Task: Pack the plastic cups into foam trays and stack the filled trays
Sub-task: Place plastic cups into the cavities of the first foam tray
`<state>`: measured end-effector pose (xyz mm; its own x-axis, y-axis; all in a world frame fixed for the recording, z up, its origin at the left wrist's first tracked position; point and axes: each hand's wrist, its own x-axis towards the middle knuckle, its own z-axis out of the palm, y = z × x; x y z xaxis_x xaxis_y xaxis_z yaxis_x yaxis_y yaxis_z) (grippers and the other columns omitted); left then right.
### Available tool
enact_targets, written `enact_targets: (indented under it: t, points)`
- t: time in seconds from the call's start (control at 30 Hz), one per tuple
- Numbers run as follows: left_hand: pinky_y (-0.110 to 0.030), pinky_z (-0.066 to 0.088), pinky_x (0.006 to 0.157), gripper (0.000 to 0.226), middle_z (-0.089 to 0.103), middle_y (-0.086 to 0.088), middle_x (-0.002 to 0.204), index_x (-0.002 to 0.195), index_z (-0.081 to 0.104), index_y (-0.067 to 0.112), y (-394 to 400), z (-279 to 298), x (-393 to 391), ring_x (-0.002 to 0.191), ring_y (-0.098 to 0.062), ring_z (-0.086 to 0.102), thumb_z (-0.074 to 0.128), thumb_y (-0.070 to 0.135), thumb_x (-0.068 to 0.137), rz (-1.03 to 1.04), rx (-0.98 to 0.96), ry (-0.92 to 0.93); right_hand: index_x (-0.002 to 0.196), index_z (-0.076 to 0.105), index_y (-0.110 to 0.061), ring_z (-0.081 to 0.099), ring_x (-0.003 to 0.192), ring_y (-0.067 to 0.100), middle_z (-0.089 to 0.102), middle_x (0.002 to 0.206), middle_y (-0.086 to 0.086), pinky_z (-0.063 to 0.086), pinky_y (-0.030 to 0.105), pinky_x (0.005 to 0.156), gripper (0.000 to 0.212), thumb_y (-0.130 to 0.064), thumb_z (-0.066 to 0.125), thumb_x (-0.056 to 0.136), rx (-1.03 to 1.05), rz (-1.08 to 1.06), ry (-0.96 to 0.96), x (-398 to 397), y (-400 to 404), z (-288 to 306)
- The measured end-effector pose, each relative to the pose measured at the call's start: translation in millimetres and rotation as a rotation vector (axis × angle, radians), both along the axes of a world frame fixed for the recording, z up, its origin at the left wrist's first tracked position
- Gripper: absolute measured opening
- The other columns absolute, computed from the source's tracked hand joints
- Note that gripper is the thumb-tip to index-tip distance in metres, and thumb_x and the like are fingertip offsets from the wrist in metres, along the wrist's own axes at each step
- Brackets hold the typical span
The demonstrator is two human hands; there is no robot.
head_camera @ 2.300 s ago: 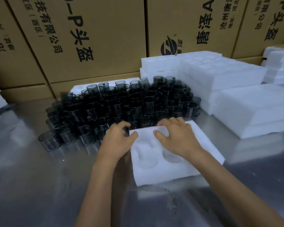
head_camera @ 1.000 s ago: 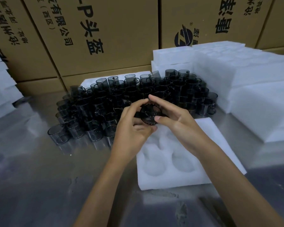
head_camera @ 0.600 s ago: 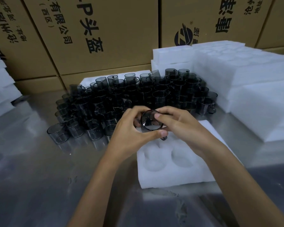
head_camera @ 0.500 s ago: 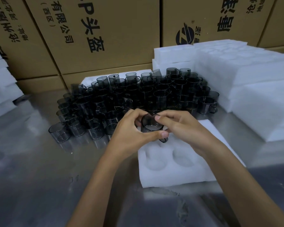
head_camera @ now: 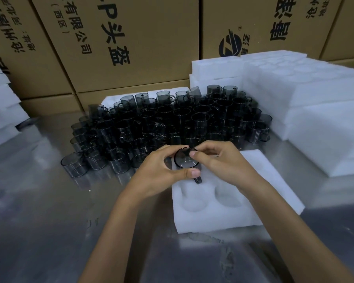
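Lower now than a second ago: cup (head_camera: 186, 160), then lifted clear above the tray (head_camera: 213, 217) with its dark base to the camera, now turned mouth-up toward the camera and brought down to the tray's far-left pocket. Held between both hands: left hand (head_camera: 161, 172) curled round the cup's near and left side, thumb pinching low by the handle, which points toward the wrists; right hand (head_camera: 219, 162) pinching the rim from the right, thumb tip on the lip. Looks partly seated, base just entering the pocket under the fingers, though fingers hide the contact, so cannot tell if fully home.

Two pockets nearer the wrists than the cup, both bare; any pocket under the right palm hidden. So judged: first cup of this tray going in, most of the filling ahead, no stacking yet.

Beyond the fingertips, a dense crowd of cups (head_camera: 172, 123) on the surface (head_camera: 49, 221). Right of the right hand, foam stacks (head_camera: 307, 99). Further back, cartons (head_camera: 131, 48).

Likely next: press down, release, reach forward for another.
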<state>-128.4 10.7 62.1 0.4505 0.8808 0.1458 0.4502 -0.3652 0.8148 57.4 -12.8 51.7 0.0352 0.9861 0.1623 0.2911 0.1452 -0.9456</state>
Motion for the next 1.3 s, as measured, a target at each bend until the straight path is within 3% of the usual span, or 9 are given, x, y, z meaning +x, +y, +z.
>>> enact_targets:
  t: [0.17, 0.3, 0.4, 0.53, 0.73, 0.87, 1.03, 1.13, 1.3]
  points:
    - [-0.022, 0.047, 0.096, 0.058, 0.068, 0.019, 0.116, 0.118, 0.066, 0.044, -0.6, -1.3, -3.0, 0.11, 0.005, 0.061, 0.08, 0.055, 0.062, 0.0, -0.056, -0.064, 0.083, 0.077, -0.021, 0.068, 0.085, 0.0, 0.075, 0.085, -0.011, 0.044, 0.005, 0.072, 0.011, -0.026, 0.071, 0.091, 0.023, -0.005, -0.005, -0.7, 1.5, -1.8]
    - [-0.014, 0.048, 0.092, 0.036, 0.071, 0.016, 0.114, 0.123, 0.067, 0.027, 0.4, 1.8, -7.8, 0.11, 0.002, 0.063, 0.062, 0.039, 0.09, -0.038, -0.065, -0.103, 0.082, 0.078, -0.024, 0.067, 0.087, -0.004, 0.075, 0.088, -0.014, 0.044, 0.005, 0.073, 0.014, -0.03, 0.07, 0.092, 0.006, -0.023, -0.005, -1.1, 1.7, -4.2]
    - [-0.022, 0.046, 0.102, 0.03, 0.068, 0.01, 0.122, 0.127, 0.067, 0.023, 2.7, 1.0, -9.7, 0.116, -0.001, 0.061, 0.054, 0.025, 0.1, -0.008, -0.059, -0.11, 0.084, 0.079, -0.022, 0.065, 0.09, -0.002, 0.074, 0.095, -0.011, 0.045, 0.012, 0.08, 0.019, -0.033, 0.067, 0.094, 0.007, -0.047, -0.033, -1.4, 2.7, -4.0]
    - [-0.029, 0.045, 0.107, 0.03, 0.064, 0.007, 0.124, 0.128, 0.067, 0.025, 3.5, -0.9, -9.5, 0.119, -0.005, 0.059, 0.052, 0.024, 0.101, 0.002, -0.06, -0.095, 0.088, 0.078, -0.021, 0.063, 0.091, -0.006, 0.074, 0.096, -0.012, 0.044, 0.006, 0.077, 0.022, -0.033, 0.063, 0.097, -0.012, -0.017, -0.062, -1.5, 1.4, -2.9]
    - [-0.012, 0.045, 0.095, 0.029, 0.067, 0.011, 0.123, 0.127, 0.066, 0.02, 4.8, -3.6, -8.6, 0.115, 0.003, 0.06, 0.056, 0.018, 0.1, -0.046, -0.071, -0.092, 0.099, 0.076, -0.021, 0.063, 0.101, 0.003, 0.071, 0.102, -0.011, 0.047, 0.021, 0.091, 0.021, -0.033, 0.059, 0.099, -0.025, 0.003, -0.175, -2.0, 2.7, -2.8]
    - [-0.008, 0.045, 0.088, 0.029, 0.069, 0.003, 0.122, 0.126, 0.066, 0.015, 5.4, -6.9, -8.8, 0.111, 0.001, 0.062, 0.057, 0.015, 0.099, -0.064, -0.101, -0.12, 0.103, 0.071, -0.022, 0.061, 0.103, 0.0, 0.069, 0.101, -0.014, 0.044, 0.017, 0.091, 0.011, -0.024, 0.062, 0.098, 0.013, 0.004, -0.194, -3.6, 3.8, -4.1]
    - [-0.006, 0.044, 0.086, 0.036, 0.068, 0.014, 0.119, 0.131, 0.061, 0.027, 10.1, -14.3, -8.8, 0.108, 0.011, 0.061, 0.062, 0.017, 0.096, -0.034, -0.127, -0.141, 0.112, 0.067, -0.023, 0.048, 0.122, 0.012, 0.057, 0.118, -0.008, 0.038, 0.03, 0.106, 0.016, -0.025, 0.064, 0.096, 0.004, -0.041, -0.32, -4.6, 6.7, -8.0]
    - [-0.004, 0.045, 0.085, 0.048, 0.071, 0.016, 0.112, 0.138, 0.049, 0.031, 13.9, -19.9, -6.9, 0.106, 0.011, 0.062, 0.064, 0.016, 0.095, -0.006, -0.168, -0.164, 0.114, 0.066, -0.023, 0.039, 0.127, 0.012, 0.053, 0.126, -0.007, 0.03, 0.023, 0.101, 0.019, -0.023, 0.065, 0.096, 0.012, -0.054, -0.4, -6.3, 6.0, -9.9]
    - [-0.008, 0.048, 0.084, 0.051, 0.072, 0.01, 0.109, 0.139, 0.049, 0.029, 16.6, -24.1, -4.8, 0.105, 0.005, 0.064, 0.068, 0.019, 0.093, 0.052, -0.18, -0.175, 0.118, 0.064, -0.024, 0.028, 0.116, 0.004, 0.049, 0.129, -0.007, 0.022, 0.019, 0.094, 0.022, -0.023, 0.064, 0.096, 0.016, -0.071, -0.467, -8.5, 6.5, -10.1]
